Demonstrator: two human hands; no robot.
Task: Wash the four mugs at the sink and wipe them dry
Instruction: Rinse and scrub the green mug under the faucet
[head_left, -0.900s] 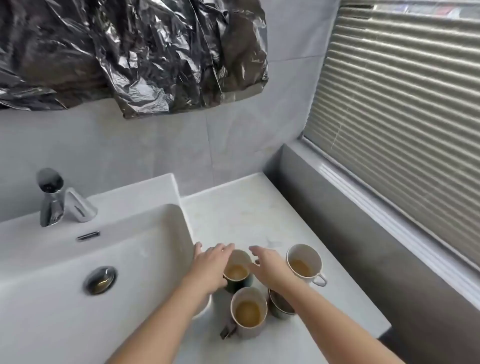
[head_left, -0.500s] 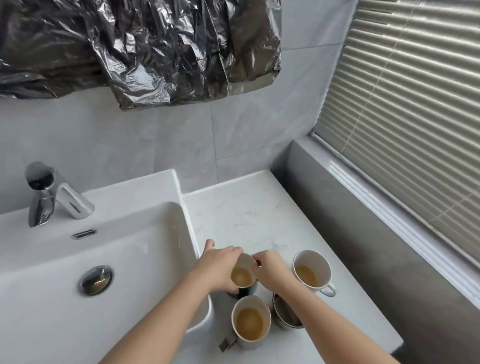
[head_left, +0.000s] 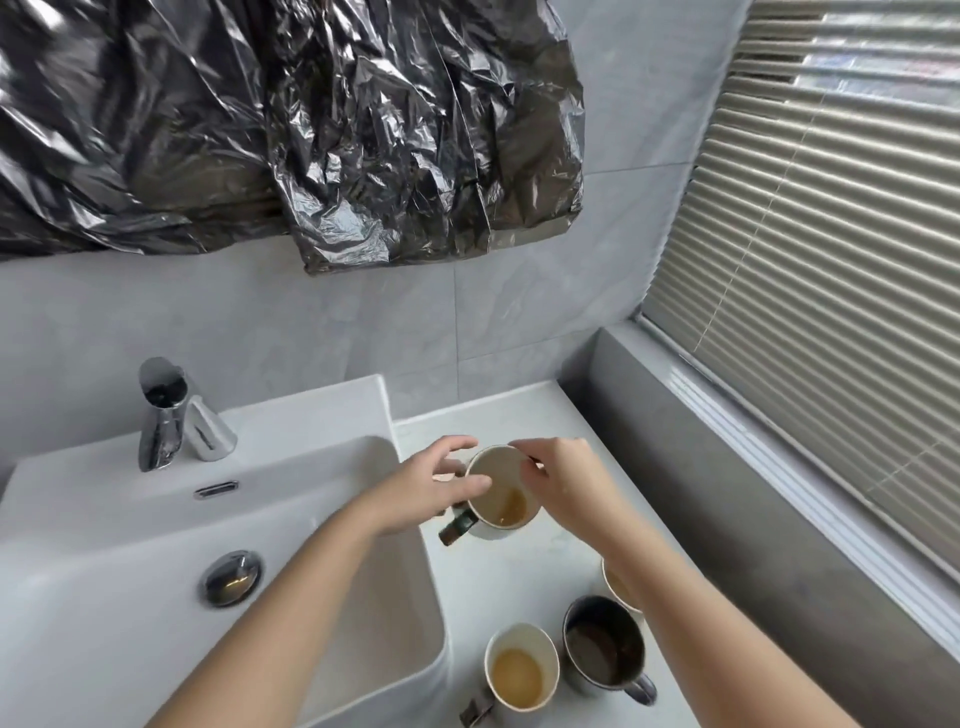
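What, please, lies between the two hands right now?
A tilted mug holding brown liquid; the left hand and right hand both touch it, seen in the head view.

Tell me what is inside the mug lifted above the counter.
Inside the lifted mug, a little brown liquid pools at the lower side of the pale inner wall. The right hand grips the rim, and its fingers hide part of that wall.

One mug (head_left: 615, 584) is mostly hidden behind the right arm (head_left: 675, 597). The black plastic sheet (head_left: 311, 130) runs off the top and left edges.
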